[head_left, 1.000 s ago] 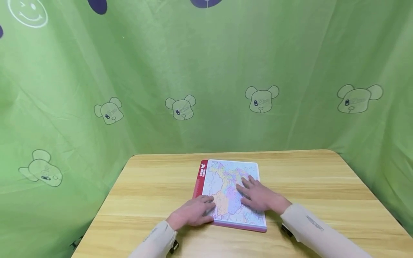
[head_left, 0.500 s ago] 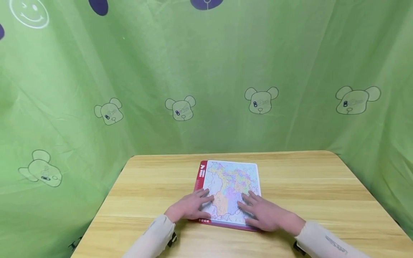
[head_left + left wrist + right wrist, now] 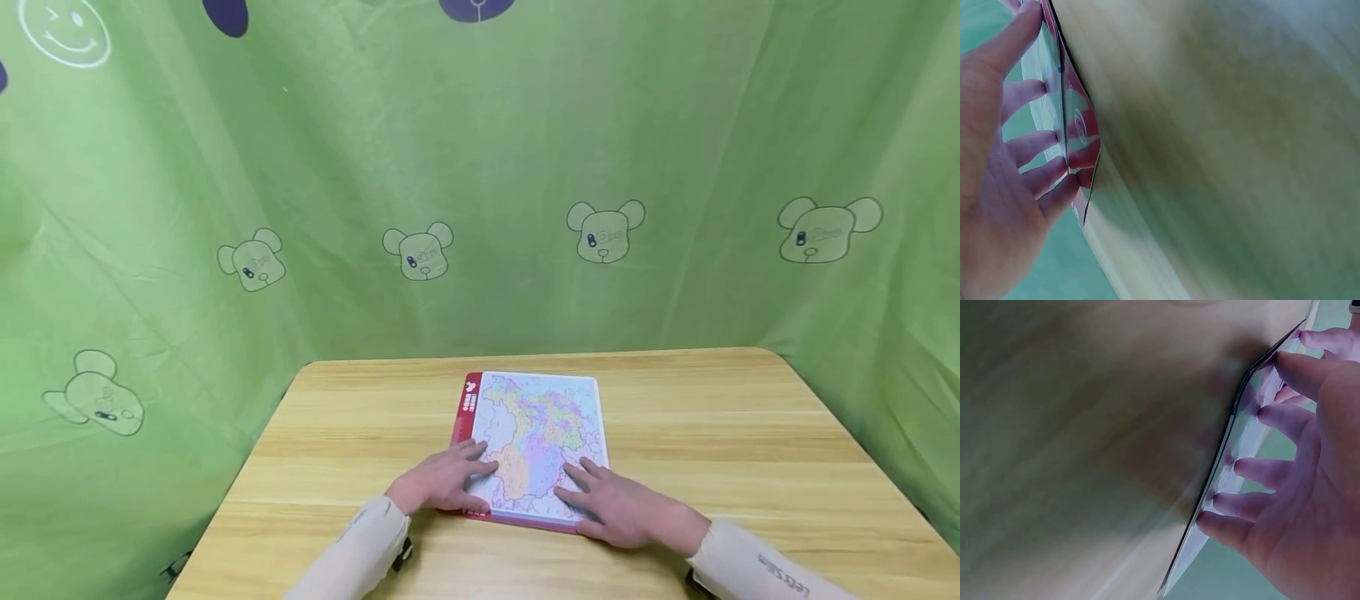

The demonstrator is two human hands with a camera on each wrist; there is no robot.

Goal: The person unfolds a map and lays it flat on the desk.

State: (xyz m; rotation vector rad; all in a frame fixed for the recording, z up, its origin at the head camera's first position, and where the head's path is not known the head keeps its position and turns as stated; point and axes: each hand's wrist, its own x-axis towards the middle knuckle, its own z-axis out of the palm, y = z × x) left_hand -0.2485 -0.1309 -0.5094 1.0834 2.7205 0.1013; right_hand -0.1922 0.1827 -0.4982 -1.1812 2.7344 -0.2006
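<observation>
A thin, glossy board printed with a coloured map (image 3: pixel 536 417) lies on the table, over a second sheet whose red strip (image 3: pixel 467 408) shows along the left and near sides. My left hand (image 3: pixel 442 482) rests at its near left part, fingers straight and spread, fingertips touching the surface. At the near right corner my right hand (image 3: pixel 626 508) has its fingers spread too, fingertips on the map and thumb by the near edge. In the left wrist view the left fingers (image 3: pixel 1025 147) meet the glossy red border. The right wrist view shows the right fingertips (image 3: pixel 1235 469) along the board's edge.
The wooden table (image 3: pixel 352 408) has rounded far corners. A green curtain (image 3: pixel 480 300) with printed bear heads hangs behind it and at both sides. Long pale sleeves cover both forearms, with a dark wrist device (image 3: pixel 403 554) under the left cuff.
My right hand has slid from the map's right middle down to its near right corner. The left hand has shifted slightly left, its fingers spreading. The board has stayed nearly in place.
</observation>
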